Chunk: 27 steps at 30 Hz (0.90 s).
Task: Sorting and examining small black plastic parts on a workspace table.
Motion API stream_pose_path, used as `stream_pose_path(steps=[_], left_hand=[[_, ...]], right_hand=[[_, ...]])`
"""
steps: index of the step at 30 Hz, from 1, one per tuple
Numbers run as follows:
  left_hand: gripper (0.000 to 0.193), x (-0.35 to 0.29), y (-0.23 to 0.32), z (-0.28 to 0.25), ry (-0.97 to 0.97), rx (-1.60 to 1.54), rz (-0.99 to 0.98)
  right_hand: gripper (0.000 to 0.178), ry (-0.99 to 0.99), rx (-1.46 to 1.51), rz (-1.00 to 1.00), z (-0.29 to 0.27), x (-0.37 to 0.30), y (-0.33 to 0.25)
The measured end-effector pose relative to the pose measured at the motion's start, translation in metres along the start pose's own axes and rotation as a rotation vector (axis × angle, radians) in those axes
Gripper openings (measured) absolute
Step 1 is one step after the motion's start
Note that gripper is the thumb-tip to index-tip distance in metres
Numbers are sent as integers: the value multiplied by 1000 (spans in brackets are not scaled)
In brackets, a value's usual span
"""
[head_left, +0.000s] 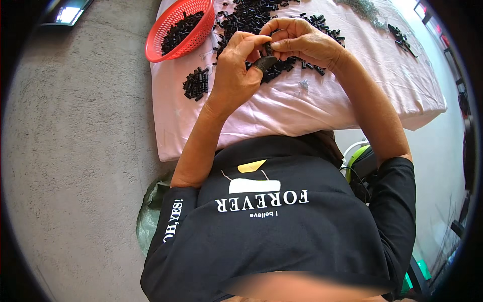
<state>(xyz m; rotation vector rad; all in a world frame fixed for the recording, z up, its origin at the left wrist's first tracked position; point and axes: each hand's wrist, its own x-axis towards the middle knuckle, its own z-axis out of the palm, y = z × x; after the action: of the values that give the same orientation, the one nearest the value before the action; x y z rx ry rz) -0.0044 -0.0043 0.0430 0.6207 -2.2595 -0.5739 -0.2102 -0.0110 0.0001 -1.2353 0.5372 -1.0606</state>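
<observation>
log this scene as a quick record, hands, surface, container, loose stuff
left hand: pinching a small black part, dark cover on thumb
right hand: fingers on the same part
surface: pink cloth
container: red basket with black pieces inside
loose: large black heap, smaller black pile near basket

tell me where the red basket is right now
In the head view, the red basket sits upper left, at the pink cloth's left edge, beside the large pile of black pieces.
</observation>
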Motion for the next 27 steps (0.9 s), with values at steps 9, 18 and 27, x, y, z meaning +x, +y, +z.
stream_pose_path(steps=[9,18,27], left_hand=[[33,-2,0,3,30,54,8],[30,-3,2,6,84,51,-27],[34,-6,-8,3,92,11,-42]], right_hand=[[14,4,-11,-49,3,0,3],[12,17,-46,-95,4,1,6],[18,-9,-52,-67,6,4,7]])
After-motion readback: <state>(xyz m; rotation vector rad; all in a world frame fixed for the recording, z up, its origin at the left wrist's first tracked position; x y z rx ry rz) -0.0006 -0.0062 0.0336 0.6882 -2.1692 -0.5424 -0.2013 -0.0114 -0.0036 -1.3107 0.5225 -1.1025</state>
